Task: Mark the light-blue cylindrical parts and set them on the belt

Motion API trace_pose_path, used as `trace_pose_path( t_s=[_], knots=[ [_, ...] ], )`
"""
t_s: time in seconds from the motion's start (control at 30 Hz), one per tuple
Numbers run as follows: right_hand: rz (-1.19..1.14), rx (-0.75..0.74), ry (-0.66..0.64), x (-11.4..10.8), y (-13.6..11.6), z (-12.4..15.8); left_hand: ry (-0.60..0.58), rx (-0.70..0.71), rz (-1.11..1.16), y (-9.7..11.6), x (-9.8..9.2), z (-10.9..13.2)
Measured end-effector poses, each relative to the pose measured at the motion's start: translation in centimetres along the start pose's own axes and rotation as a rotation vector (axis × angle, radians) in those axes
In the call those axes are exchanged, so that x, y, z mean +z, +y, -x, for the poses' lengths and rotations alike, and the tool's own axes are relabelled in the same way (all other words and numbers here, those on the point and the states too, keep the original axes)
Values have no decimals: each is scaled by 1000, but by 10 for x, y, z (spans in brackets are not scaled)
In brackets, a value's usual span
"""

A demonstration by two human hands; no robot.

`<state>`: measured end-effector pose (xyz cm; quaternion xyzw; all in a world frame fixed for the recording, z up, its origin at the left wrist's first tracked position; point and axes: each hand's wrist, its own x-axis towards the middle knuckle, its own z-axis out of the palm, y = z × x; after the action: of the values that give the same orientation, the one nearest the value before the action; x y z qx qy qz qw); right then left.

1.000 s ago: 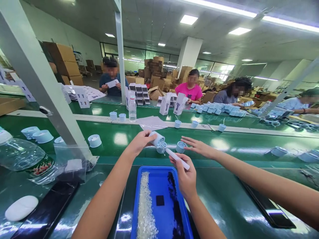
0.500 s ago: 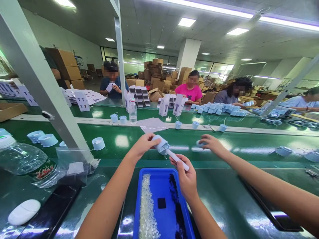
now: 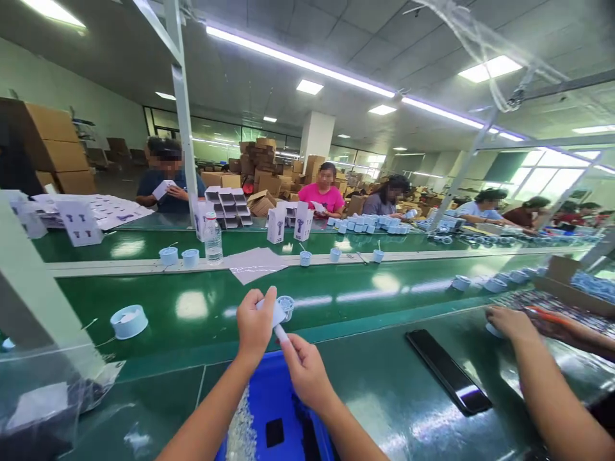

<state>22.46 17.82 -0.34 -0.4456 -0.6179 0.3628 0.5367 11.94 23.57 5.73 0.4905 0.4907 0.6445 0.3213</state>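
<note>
The left hand (image 3: 257,326) has its grip closed on a light-blue piece (image 3: 277,312) above the green belt (image 3: 336,282); the right hand (image 3: 307,371) pinches a white rod (image 3: 282,335) reaching that piece, seemingly so each steadies the other. One blue tray (image 3: 271,394) sits below, presumably for easy reach. Five light-blue cups (image 3: 305,258) and one bottle (image 3: 213,243) stand along the pale rail (image 3: 129,266).

The green benchtop (image 3: 379,358) carries a blue tray (image 3: 264,400) below the right hand (image 3: 307,371), a smartphone (image 3: 446,371) right of that hand and, apparently, a plastic bag (image 3: 41,403) far left.
</note>
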Motion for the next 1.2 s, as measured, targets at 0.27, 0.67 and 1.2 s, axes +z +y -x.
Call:
trace_pose_path(
  t_s=[0.27, 0.67, 1.2],
  knots=[
    [-364, 173, 26, 7, -5, -4, -72, -3, 132, 2, 8, 11],
    [-386, 109, 112, 13, 6, -4, -427, -82, 109, -4, 7, 7],
    [-240, 284, 59, -2, 29, -14, -567, 94, -1207, -51, -63, -51]
  ],
)
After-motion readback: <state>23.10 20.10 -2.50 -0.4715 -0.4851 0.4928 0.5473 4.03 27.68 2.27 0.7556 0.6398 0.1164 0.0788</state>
